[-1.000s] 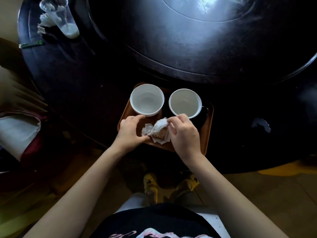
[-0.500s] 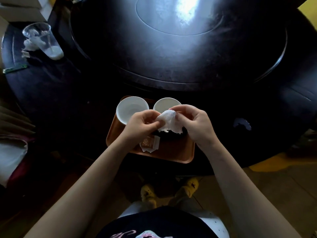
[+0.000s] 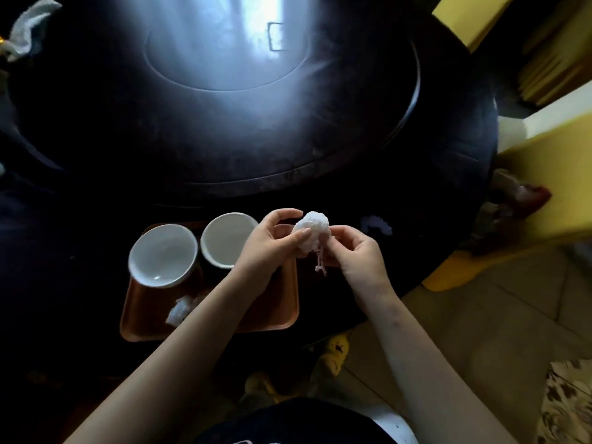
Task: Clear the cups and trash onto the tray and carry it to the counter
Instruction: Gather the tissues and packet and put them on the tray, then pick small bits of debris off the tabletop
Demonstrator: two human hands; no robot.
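A brown tray lies at the near edge of the dark round table. Two white cups stand on its far side: one at the left, one to its right. A small crumpled wrapper rests on the tray's near part, partly hidden by my left forearm. Above the tray's right end both hands hold a balled white tissue. My left hand pinches its left side; my right hand grips its lower right, where a twisted tail hangs down.
A raised round turntable fills the table's middle. A small pale spill marks the table right of my hands. Something white sits at the far left edge. Yellow furniture stands close at the right; tiled floor lies below.
Both hands lifted the white tissue off the tray, balled it up and carried it rightward. The wrapper stayed on the tray. My view swung right, so the plastic glass at far left left the frame.
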